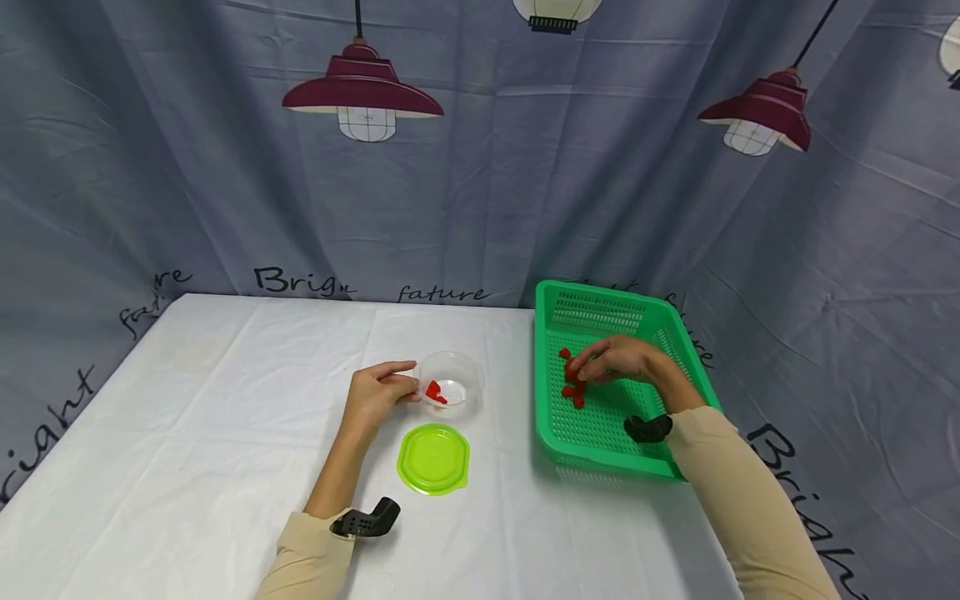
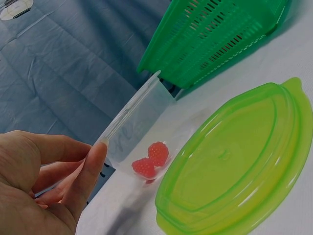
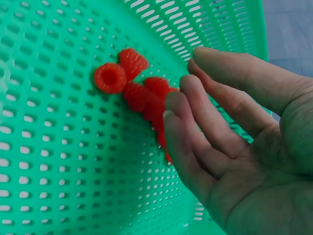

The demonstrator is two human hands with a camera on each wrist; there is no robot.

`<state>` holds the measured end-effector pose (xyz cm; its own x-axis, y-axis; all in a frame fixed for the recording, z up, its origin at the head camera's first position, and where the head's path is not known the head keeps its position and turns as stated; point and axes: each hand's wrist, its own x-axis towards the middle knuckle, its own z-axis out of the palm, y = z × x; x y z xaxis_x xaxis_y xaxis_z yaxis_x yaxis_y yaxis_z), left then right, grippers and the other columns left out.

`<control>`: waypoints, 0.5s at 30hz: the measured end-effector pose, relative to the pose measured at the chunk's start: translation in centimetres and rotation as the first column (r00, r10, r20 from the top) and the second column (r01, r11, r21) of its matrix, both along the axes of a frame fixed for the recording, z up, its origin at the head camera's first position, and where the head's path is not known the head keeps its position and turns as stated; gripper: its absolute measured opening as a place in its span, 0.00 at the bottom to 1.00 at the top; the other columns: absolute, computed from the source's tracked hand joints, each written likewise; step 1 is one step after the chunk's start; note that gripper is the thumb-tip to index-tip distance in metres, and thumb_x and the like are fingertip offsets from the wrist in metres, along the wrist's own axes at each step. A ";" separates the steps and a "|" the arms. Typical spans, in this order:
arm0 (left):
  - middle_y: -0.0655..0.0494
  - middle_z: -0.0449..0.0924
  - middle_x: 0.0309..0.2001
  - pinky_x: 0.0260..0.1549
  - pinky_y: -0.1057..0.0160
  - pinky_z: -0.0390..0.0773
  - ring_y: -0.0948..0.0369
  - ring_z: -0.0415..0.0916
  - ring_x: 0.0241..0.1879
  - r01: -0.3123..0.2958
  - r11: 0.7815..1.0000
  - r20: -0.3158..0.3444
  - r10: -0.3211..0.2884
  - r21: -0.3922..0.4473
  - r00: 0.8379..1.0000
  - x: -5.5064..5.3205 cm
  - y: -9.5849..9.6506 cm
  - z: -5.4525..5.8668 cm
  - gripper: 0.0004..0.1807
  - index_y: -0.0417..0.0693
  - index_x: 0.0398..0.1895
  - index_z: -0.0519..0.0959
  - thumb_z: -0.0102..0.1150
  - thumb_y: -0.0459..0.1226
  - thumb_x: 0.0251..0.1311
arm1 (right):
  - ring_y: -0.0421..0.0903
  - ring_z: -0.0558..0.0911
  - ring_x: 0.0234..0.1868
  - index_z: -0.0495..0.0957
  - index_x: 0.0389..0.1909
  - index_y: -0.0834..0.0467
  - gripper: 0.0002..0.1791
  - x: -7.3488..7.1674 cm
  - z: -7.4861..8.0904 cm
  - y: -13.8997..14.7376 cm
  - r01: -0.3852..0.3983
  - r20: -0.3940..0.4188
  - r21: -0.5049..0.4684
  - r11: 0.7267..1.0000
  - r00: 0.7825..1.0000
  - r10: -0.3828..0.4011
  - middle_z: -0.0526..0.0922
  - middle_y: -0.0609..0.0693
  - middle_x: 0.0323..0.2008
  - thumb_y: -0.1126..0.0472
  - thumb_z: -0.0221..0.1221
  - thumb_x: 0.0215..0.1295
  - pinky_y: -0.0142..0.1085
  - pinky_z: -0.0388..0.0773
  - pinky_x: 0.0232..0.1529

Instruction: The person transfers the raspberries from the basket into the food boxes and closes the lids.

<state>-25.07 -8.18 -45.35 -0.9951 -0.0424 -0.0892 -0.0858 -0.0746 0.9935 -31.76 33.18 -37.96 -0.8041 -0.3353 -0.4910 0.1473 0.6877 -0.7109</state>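
Observation:
My left hand [image 1: 377,392] pinches the rim of a clear plastic container [image 1: 467,385] between thumb and fingers. Two raspberries [image 2: 150,160] show at the container's bottom in the left wrist view. Inside a green basket [image 1: 551,417], my right hand [image 1: 617,358] hovers at a cluster of raspberries [image 3: 142,95], its fingers loosely bent and apart from the thumb. No berry shows between them, though the fingertips hide part of the cluster. In front of the container lies a lime-green lid [image 1: 433,459], flat on the table.
A white cloth covers the table [image 1: 187,450]. The basket's raised walls surround the right hand on the table's right side. Behind the table hangs a grey-blue curtain [image 1: 480,192] printed with lamps and lettering. Each wrist carries a black camera mount [image 1: 367,520].

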 end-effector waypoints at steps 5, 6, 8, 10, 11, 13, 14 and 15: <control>0.33 0.86 0.41 0.38 0.60 0.90 0.62 0.85 0.25 0.003 1.000 0.003 -0.003 0.001 1.000 0.0 0.1 0.1 0.18 0.32 0.55 0.82 0.65 0.25 0.60 | 0.48 0.82 0.57 0.82 0.57 0.64 0.19 0.0 -0.6 0.5 -0.030 0.048 0.020 0.999 0.998 0.029 0.80 0.59 0.62 0.61 0.65 0.67 0.48 0.81 0.62; 0.33 0.86 0.41 0.39 0.60 0.90 0.62 0.85 0.25 0.004 1.000 0.004 -0.004 0.001 1.000 0.0 0.1 0.1 0.18 0.32 0.55 0.82 0.65 0.25 0.60 | 0.48 0.81 0.57 0.82 0.57 0.64 0.19 0.0 -0.7 0.5 -0.046 0.056 0.019 0.999 0.997 0.045 0.80 0.58 0.61 0.61 0.64 0.67 0.48 0.81 0.62; 0.33 0.86 0.41 0.39 0.60 0.90 0.62 0.85 0.25 0.004 1.000 0.006 -0.004 0.000 1.000 0.1 0.1 0.1 0.18 0.33 0.55 0.82 0.65 0.25 0.60 | 0.48 0.82 0.56 0.82 0.57 0.64 0.19 0.0 -1.0 0.6 -0.048 0.076 0.018 0.999 0.996 0.046 0.81 0.57 0.60 0.62 0.64 0.67 0.48 0.81 0.62; 0.33 0.86 0.41 0.38 0.60 0.90 0.62 0.85 0.25 0.002 1.000 0.003 -0.002 0.001 1.000 0.1 0.1 0.1 0.18 0.33 0.55 0.82 0.65 0.25 0.60 | 0.47 0.82 0.56 0.82 0.57 0.64 0.19 0.0 -1.2 0.7 -0.050 0.079 0.018 0.999 0.996 0.048 0.81 0.57 0.60 0.62 0.64 0.67 0.48 0.81 0.62; 0.33 0.86 0.41 0.38 0.60 0.90 0.62 0.85 0.25 0.001 1.000 0.001 -0.001 0.000 1.000 0.2 0.1 0.1 0.18 0.33 0.55 0.82 0.66 0.25 0.60 | 0.47 0.82 0.56 0.82 0.57 0.64 0.19 0.0 -1.2 0.7 -0.056 0.073 0.018 0.998 0.996 0.055 0.80 0.57 0.61 0.62 0.64 0.67 0.47 0.81 0.62; 0.32 0.86 0.41 0.38 0.60 0.90 0.62 0.85 0.25 -0.001 1.000 -0.003 0.001 -0.001 1.000 0.2 0.1 0.1 0.18 0.33 0.55 0.82 0.66 0.25 0.59 | 0.48 0.82 0.56 0.81 0.58 0.64 0.19 0.0 -1.4 0.8 -0.053 0.060 0.016 0.998 0.997 0.052 0.79 0.58 0.62 0.61 0.64 0.68 0.47 0.81 0.62; 0.32 0.86 0.41 0.38 0.60 0.90 0.62 0.85 0.25 0.000 1.000 -0.004 0.000 -0.002 1.000 0.2 0.1 0.1 0.19 0.33 0.55 0.82 0.66 0.25 0.59 | 0.48 0.82 0.56 0.81 0.58 0.64 0.19 0.0 -1.4 0.8 -0.053 0.053 0.015 0.999 0.997 0.052 0.79 0.58 0.63 0.61 0.63 0.68 0.47 0.81 0.62; 0.32 0.86 0.41 0.38 0.61 0.90 0.62 0.85 0.25 -0.002 1.000 -0.005 0.002 -0.002 1.000 0.2 0.1 0.1 0.18 0.33 0.55 0.82 0.66 0.25 0.59 | 0.48 0.82 0.56 0.81 0.58 0.64 0.20 0.0 -1.5 0.7 -0.051 0.046 0.012 0.999 0.998 0.051 0.78 0.59 0.64 0.61 0.63 0.68 0.47 0.81 0.61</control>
<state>-24.86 -8.07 -45.25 -0.9954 -0.0441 -0.0845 -0.0811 -0.0725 0.9941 -31.81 33.92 -39.41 -0.7628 -0.3687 -0.5312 0.1437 0.7043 -0.6952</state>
